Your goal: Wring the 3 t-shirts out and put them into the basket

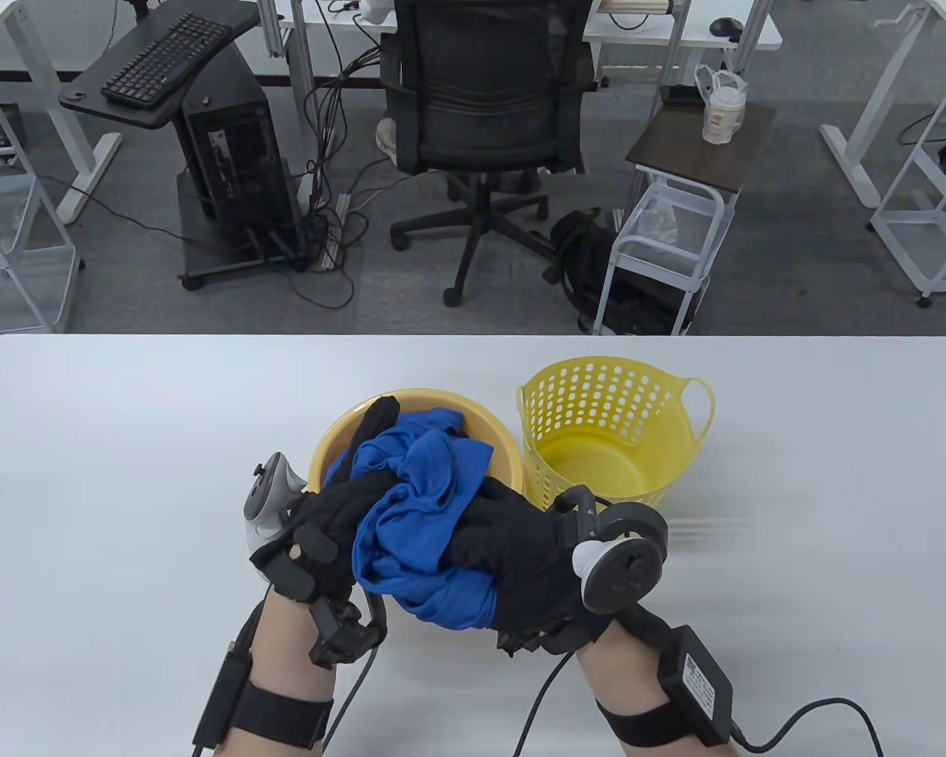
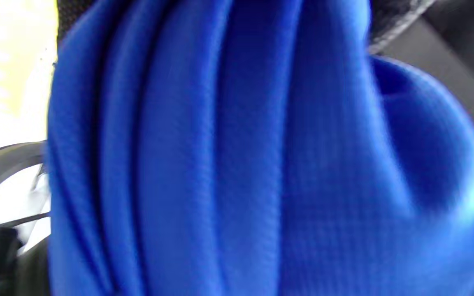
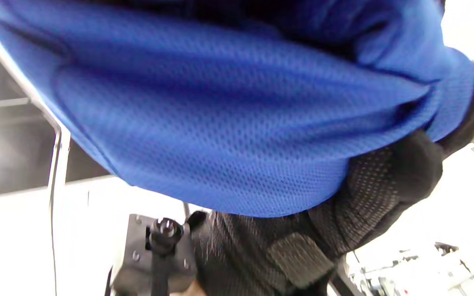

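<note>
A bunched blue t-shirt (image 1: 418,520) is held above the near rim of a yellow basin (image 1: 331,449). My left hand (image 1: 327,520) grips its left end, and my right hand (image 1: 512,544) grips its right end, fingers curled round the cloth. Blue fabric (image 2: 237,164) fills the left wrist view, and the same blue mesh cloth (image 3: 228,123) fills most of the right wrist view, with a gloved hand (image 3: 385,193) against it. A piece of black cloth (image 1: 378,418) shows in the basin behind the shirt. The yellow perforated basket (image 1: 615,394) stands to the right of the basin, with nothing inside.
The white table (image 1: 126,473) runs wide on both sides of the basin and basket. Beyond its far edge stand an office chair (image 1: 481,102), a computer tower (image 1: 232,158) and a small side table (image 1: 702,150).
</note>
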